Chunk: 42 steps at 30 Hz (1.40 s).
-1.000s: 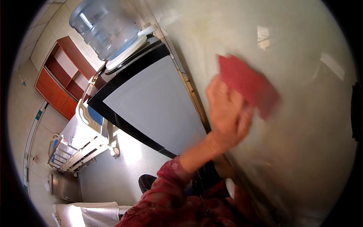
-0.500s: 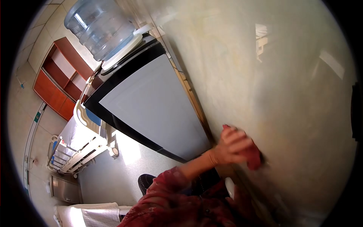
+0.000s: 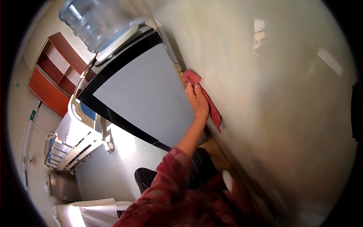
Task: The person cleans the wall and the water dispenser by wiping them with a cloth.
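Note:
My left hand point(image 3: 197, 101) presses a red cloth point(image 3: 214, 113) against the glossy beige wall point(image 3: 264, 98), close to its edge beside the water dispenser point(image 3: 145, 92). One bunched end of the cloth shows beyond the fingertips, and a long strip of it trails down beside the wrist. The thumb lies along the cloth; the other fingers are partly hidden. In the shadow low at the right, a white rounded object point(image 3: 227, 180) sits against a dim reddish shape that may be my right hand or sleeve; no fingers can be made out there.
A large clear water bottle point(image 3: 90, 24) tops the dispenser. Behind it are a bed with white rails point(image 3: 77, 149) and a red-brown shelf unit point(image 3: 51, 90). A wooden strip point(image 3: 215, 151) runs along the wall's edge. White fabric point(image 3: 96, 213) lies at lower left.
My left hand has moved up and left along the wall with the red cloth, from below the dispenser's corner to beside its panel. The view has shifted slightly.

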Motion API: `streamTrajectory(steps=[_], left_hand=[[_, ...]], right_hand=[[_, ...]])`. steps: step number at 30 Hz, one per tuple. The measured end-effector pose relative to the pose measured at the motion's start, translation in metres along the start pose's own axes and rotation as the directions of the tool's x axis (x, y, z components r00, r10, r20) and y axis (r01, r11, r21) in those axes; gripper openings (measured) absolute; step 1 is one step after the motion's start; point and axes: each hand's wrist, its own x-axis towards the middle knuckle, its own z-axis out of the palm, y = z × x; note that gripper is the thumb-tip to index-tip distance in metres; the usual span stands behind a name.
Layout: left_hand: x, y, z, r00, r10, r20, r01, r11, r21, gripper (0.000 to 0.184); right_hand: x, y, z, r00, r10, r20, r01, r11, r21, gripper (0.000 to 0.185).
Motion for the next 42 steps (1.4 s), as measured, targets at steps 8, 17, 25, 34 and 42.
streamTrajectory(steps=[8,17,25,34,42], left_hand=[[-0.158,-0.092,-0.035,0.912,-0.375,0.165,0.277,0.862,0.425,0.03],[-0.189,0.013,-0.047,0.894,-0.278,0.352,0.198,0.948,0.248,0.027],[-0.062,0.135,-0.011,0.763,0.609,0.216,-0.622,0.783,-0.009,0.038],[0.027,0.116,0.012,0.855,0.515,-0.063,-0.512,0.857,0.057,0.024],[0.012,-0.033,-0.027,0.981,0.185,0.051,-0.188,0.869,0.458,0.036]], right_hand=[[0.003,0.001,0.006,0.975,-0.163,-0.153,0.151,0.985,-0.088,0.054],[0.013,-0.024,-0.006,0.995,0.087,0.048,-0.085,0.995,-0.049,0.06],[0.026,-0.003,0.016,0.999,-0.043,-0.021,0.039,0.981,-0.188,0.06],[0.032,-0.004,0.019,0.995,-0.093,-0.046,0.083,0.979,-0.188,0.059],[0.028,-0.019,0.014,0.987,-0.154,-0.049,0.142,0.974,-0.179,0.057]])
